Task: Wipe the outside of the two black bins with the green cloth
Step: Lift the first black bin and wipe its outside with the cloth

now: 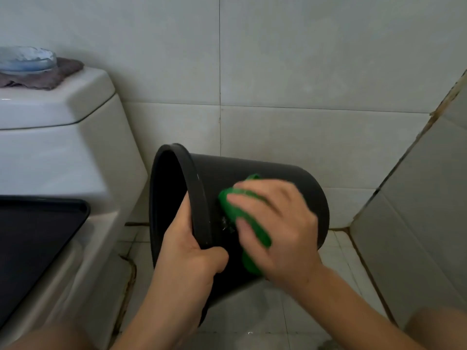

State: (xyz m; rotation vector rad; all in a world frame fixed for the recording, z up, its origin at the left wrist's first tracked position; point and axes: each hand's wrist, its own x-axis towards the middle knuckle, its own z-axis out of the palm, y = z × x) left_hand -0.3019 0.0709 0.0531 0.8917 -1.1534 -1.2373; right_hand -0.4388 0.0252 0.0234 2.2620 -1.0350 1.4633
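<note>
Your left hand [188,251] fingers curl over the rim of the tipped black bin [273,180], its inside dark. Your right hand [275,228] presses the green cloth [228,200] under spread fingers against the bin's outer wall beside the toilet [63,157].
</note>
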